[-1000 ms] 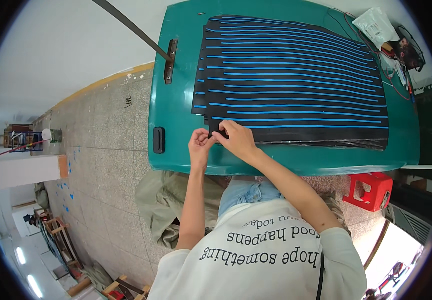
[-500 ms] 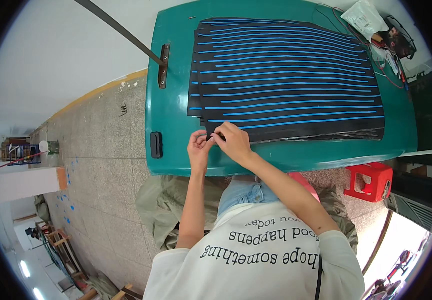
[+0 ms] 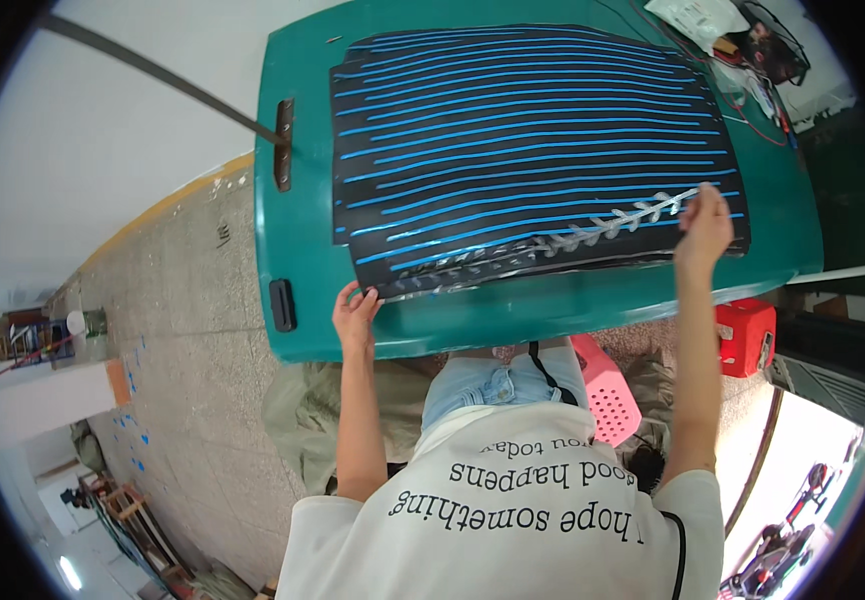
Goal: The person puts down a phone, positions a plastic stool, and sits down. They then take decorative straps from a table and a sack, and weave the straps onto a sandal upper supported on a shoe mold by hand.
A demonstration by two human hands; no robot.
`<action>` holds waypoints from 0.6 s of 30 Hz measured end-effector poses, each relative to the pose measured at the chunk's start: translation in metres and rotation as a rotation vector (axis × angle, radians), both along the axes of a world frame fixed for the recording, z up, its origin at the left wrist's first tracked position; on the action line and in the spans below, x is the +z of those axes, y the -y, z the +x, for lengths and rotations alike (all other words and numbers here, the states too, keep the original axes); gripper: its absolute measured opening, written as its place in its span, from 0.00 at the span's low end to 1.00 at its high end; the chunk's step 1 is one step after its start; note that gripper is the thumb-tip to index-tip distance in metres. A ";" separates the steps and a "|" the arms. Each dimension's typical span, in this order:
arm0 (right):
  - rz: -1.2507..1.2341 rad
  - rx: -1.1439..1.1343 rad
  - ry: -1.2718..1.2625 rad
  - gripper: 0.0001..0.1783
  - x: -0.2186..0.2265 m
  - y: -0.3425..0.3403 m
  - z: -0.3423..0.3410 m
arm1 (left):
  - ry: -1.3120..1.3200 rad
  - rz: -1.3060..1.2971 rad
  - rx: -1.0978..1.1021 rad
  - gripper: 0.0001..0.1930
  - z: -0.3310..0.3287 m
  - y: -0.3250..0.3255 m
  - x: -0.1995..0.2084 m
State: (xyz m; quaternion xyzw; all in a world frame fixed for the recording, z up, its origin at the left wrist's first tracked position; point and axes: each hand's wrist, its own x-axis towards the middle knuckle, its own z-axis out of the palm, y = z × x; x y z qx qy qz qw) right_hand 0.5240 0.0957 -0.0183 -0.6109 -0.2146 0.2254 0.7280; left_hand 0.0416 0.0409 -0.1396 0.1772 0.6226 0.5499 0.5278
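We see the top black sheet (image 3: 543,130) lying on the middle of a green tabletop (image 3: 513,318), ruled with blue lines from side to side, a second sheet showing past its nine-o'clock edge. Taking the sheet's centre as the dial, with twelve at the far side, we find the right hand (image 3: 705,225) at four o'clock, closed narrow, its fingertips pinching the end of a clear strip (image 3: 613,228). The strip runs from there toward the seven-o'clock corner, crinkled into leaf-like folds, and covers parts of the nearest blue lines. At eight o'clock, the left hand (image 3: 358,310) has its fingers bent and little spread, the tips touching the near corner; whether they grip it we cannot tell.

Farther out, we have a dark handle (image 3: 283,305) at eight and a metal bracket (image 3: 285,145) at nine, from which a long bar (image 3: 163,72) slants outward. A white bag (image 3: 700,18) and a cluttered dark pouch (image 3: 773,48) sit near two. Below the tabletop, we notice a red stool (image 3: 746,337) between four and five
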 end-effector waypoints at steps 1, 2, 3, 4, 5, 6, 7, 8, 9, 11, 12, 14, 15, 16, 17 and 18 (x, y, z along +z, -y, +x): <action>-0.012 -0.042 0.085 0.08 0.020 0.003 0.034 | -0.012 -0.015 -0.008 0.21 -0.002 -0.003 0.000; -0.024 -0.072 0.159 0.10 0.036 0.003 0.065 | -0.005 -0.013 -0.021 0.21 -0.008 -0.005 -0.001; -0.003 -0.105 0.171 0.11 0.051 0.002 0.096 | -0.042 -0.033 0.000 0.22 -0.018 -0.007 -0.003; 0.017 -0.135 0.180 0.12 0.064 0.002 0.133 | -0.081 -0.051 0.022 0.23 -0.028 -0.008 -0.005; 0.002 -0.163 0.170 0.11 0.072 0.006 0.193 | -0.104 -0.051 0.040 0.23 -0.036 -0.010 -0.006; -0.032 -0.222 0.167 0.11 0.087 0.009 0.238 | -0.129 -0.053 0.058 0.24 -0.044 -0.010 -0.007; -0.069 -0.294 0.175 0.12 0.106 0.021 0.286 | -0.157 -0.064 0.065 0.24 -0.048 -0.014 -0.009; -0.028 -0.329 0.171 0.10 0.112 0.040 0.360 | -0.187 -0.073 0.077 0.25 -0.051 -0.014 -0.011; 0.012 -0.363 0.166 0.10 0.117 0.062 0.438 | -0.204 -0.073 0.104 0.25 -0.054 -0.015 -0.012; -0.028 -0.582 0.165 0.11 0.154 0.110 0.592 | -0.184 -0.077 0.111 0.25 -0.058 -0.019 -0.031; -0.026 -0.584 0.173 0.11 0.170 0.116 0.627 | -0.262 -0.073 0.146 0.24 -0.070 -0.018 -0.035; 0.058 -0.516 0.289 0.14 0.215 0.134 0.676 | -0.322 -0.066 0.164 0.22 -0.054 -0.027 -0.028; 0.094 -0.483 0.345 0.17 0.236 0.143 0.693 | -0.800 -0.121 0.144 0.22 -0.037 -0.031 -0.006; 0.091 -0.482 0.314 0.17 0.227 0.164 0.696 | -1.315 -0.170 0.137 0.22 -0.017 -0.029 0.035; 0.030 -0.443 0.270 0.16 0.225 0.158 0.685 | -1.611 -0.007 0.140 0.24 0.016 -0.038 0.062; -0.029 -0.382 0.232 0.16 0.231 0.088 0.616 | -1.894 0.152 0.152 0.26 0.060 -0.047 0.090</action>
